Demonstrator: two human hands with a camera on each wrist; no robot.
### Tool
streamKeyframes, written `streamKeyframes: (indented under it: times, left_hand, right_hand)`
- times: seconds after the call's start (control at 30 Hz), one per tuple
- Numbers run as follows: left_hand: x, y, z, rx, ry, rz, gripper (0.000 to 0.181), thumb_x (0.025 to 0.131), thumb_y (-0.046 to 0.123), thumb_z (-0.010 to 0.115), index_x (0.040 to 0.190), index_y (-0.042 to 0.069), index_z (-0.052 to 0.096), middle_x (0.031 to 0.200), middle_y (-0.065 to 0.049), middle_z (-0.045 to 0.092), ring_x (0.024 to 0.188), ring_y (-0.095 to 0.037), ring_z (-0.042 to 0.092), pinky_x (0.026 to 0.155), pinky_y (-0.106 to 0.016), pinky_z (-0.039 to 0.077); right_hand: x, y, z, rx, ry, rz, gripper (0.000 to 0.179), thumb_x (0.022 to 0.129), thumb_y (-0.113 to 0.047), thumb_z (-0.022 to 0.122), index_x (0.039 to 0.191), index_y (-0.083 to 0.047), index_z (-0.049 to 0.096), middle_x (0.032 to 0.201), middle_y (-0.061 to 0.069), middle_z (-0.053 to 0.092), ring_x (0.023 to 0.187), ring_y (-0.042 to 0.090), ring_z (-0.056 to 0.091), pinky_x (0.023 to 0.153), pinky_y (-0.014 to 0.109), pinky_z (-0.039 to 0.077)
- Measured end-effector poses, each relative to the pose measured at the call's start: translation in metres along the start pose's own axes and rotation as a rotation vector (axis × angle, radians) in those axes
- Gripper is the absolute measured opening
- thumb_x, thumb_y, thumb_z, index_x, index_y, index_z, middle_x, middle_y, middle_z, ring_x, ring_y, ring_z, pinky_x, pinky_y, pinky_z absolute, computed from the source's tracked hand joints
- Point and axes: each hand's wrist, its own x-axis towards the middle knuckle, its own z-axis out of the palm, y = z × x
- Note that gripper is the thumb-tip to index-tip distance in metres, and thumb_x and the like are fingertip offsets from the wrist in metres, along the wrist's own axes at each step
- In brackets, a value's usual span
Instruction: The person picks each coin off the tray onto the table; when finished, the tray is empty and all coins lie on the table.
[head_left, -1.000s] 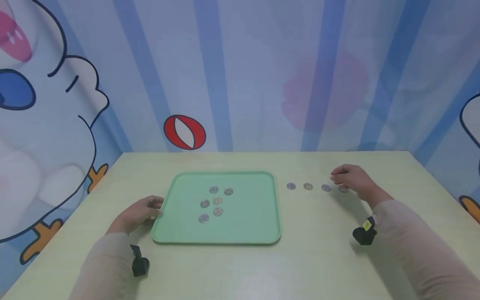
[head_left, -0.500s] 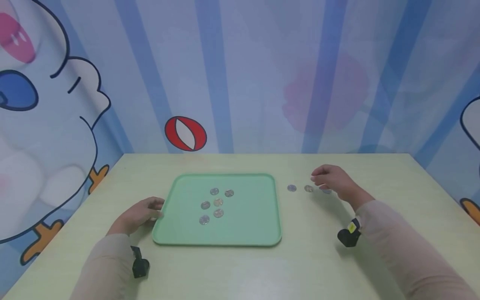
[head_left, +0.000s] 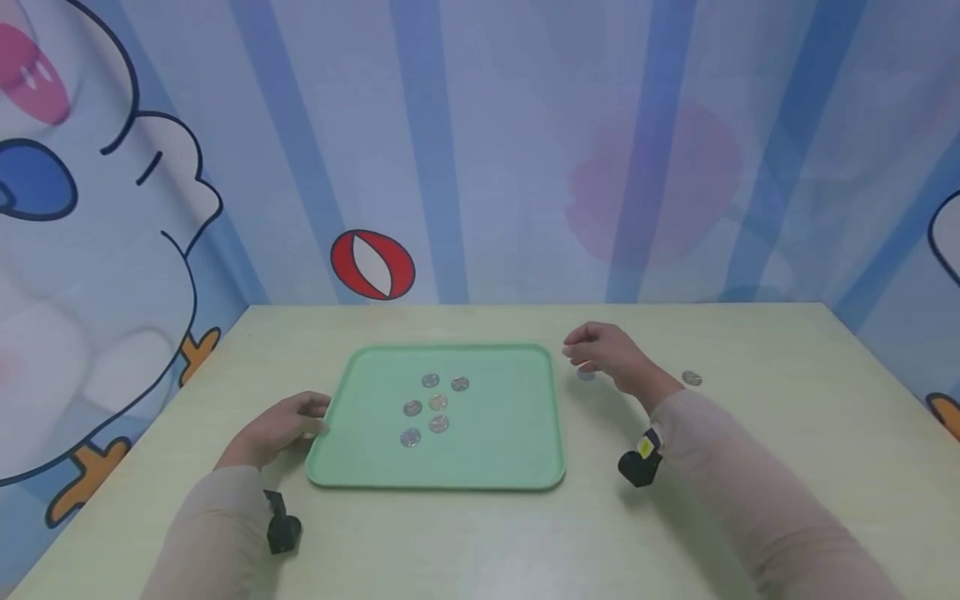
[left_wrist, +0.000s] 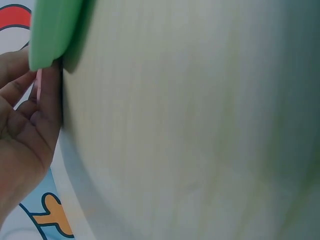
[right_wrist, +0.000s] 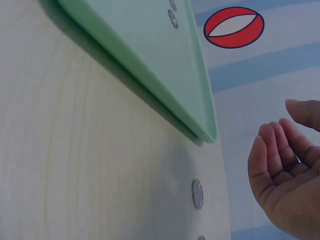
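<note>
In the head view, my left hand [head_left: 279, 427] is at the left rim of a light green tray [head_left: 495, 454]. Seen from the left wrist, its fingers and thumb lie on both sides of the tray's edge [left_wrist: 52, 35], gripping it. Several silver coins [head_left: 438, 424] lie loosely grouped in the tray. My right hand [head_left: 611, 354] hovers over the table just right of the tray, fingers loosely bent. The right wrist view shows nothing between its fingertips and thumb. Below it a coin [head_left: 586, 375] is partly covered, and another coin [head_left: 692, 378] lies right of the wrist.
The pale wooden table [head_left: 465, 542] meets a blue striped cloth backdrop [head_left: 510, 167] with cartoon prints at its back edge. Small black cameras [head_left: 641, 460] are worn on both wrists. My right hand and forearm hide part of the table behind them.
My right hand has travelled left above the row of coins, towards the tray. The rightmost coin is uncovered now, while the middle ones are hidden. My left hand stays put.
</note>
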Motion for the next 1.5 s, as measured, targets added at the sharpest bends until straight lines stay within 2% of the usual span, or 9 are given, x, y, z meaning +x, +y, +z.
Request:
streamKeyframes:
  times: [0.1,0.33,0.53,0.67,0.93,1.27,1.4,1.5]
  left_hand:
    - [0.001,0.0,0.0,0.0,0.004,-0.012,0.05,0.082,0.005,0.05,0.127,-0.003,0.032,0.125,-0.024,0.037,0.111,-0.036,0.038,0.092,-0.047,0.034]
    - [0.002,-0.001,0.0,0.007,0.011,-0.025,0.049,0.082,0.005,0.049,0.127,-0.003,0.032,0.124,-0.023,0.038,0.11,-0.035,0.039,0.092,-0.048,0.033]
    - [0.002,0.0,-0.001,0.012,0.013,-0.027,0.05,0.082,0.005,0.049,0.128,-0.003,0.031,0.125,-0.023,0.036,0.111,-0.035,0.038,0.093,-0.048,0.033]
    - [0.001,0.001,-0.001,0.015,0.013,-0.033,0.051,0.082,0.005,0.049,0.128,-0.002,0.03,0.126,-0.023,0.036,0.112,-0.036,0.037,0.093,-0.048,0.032]
    - [0.001,0.001,-0.002,0.016,0.008,-0.031,0.05,0.081,0.005,0.048,0.128,-0.002,0.031,0.125,-0.022,0.037,0.111,-0.034,0.038,0.093,-0.048,0.032]
    - [0.001,0.0,-0.002,0.013,0.002,-0.023,0.05,0.082,0.006,0.049,0.128,-0.002,0.031,0.125,-0.022,0.038,0.111,-0.034,0.038,0.092,-0.047,0.034]
    - [0.002,0.0,-0.002,0.009,0.002,-0.025,0.05,0.082,0.006,0.049,0.128,-0.002,0.031,0.124,-0.022,0.038,0.11,-0.034,0.039,0.092,-0.047,0.034]
    - [0.002,-0.001,-0.002,-0.005,0.0,-0.024,0.049,0.082,0.006,0.049,0.127,-0.002,0.032,0.124,-0.021,0.039,0.11,-0.033,0.04,0.091,-0.045,0.035]
  right_hand:
    - [0.006,-0.002,0.011,0.026,0.002,0.005,0.026,0.084,-0.011,0.051,0.103,0.007,0.048,0.098,0.015,0.052,0.089,0.028,0.052,0.078,0.036,0.047]
    - [0.014,-0.005,0.032,0.08,-0.013,0.008,0.027,0.082,-0.01,0.053,0.104,0.007,0.049,0.097,0.016,0.054,0.09,0.031,0.052,0.077,0.035,0.047]
    - [0.018,-0.012,0.046,0.077,-0.056,-0.01,0.03,0.083,-0.011,0.052,0.106,0.008,0.048,0.1,0.017,0.053,0.094,0.034,0.051,0.078,0.036,0.047]
    - [0.023,-0.017,0.055,0.066,-0.078,0.005,0.029,0.083,-0.011,0.053,0.106,0.007,0.049,0.103,0.018,0.053,0.097,0.034,0.051,0.08,0.036,0.046]
    - [0.034,-0.022,0.07,0.015,-0.139,0.026,0.032,0.082,-0.011,0.056,0.108,0.007,0.05,0.103,0.016,0.054,0.097,0.033,0.051,0.08,0.037,0.046]
    - [0.043,-0.028,0.086,-0.065,-0.263,0.028,0.034,0.079,-0.008,0.058,0.109,0.007,0.051,0.101,0.013,0.055,0.094,0.028,0.052,0.079,0.035,0.046]
    - [0.043,-0.032,0.091,-0.114,-0.313,-0.002,0.034,0.078,-0.006,0.056,0.109,0.008,0.05,0.099,0.014,0.056,0.091,0.028,0.054,0.078,0.034,0.047]
    - [0.041,-0.039,0.096,-0.17,-0.315,-0.012,0.032,0.079,-0.004,0.055,0.108,0.007,0.051,0.096,0.014,0.056,0.085,0.029,0.055,0.075,0.035,0.048]
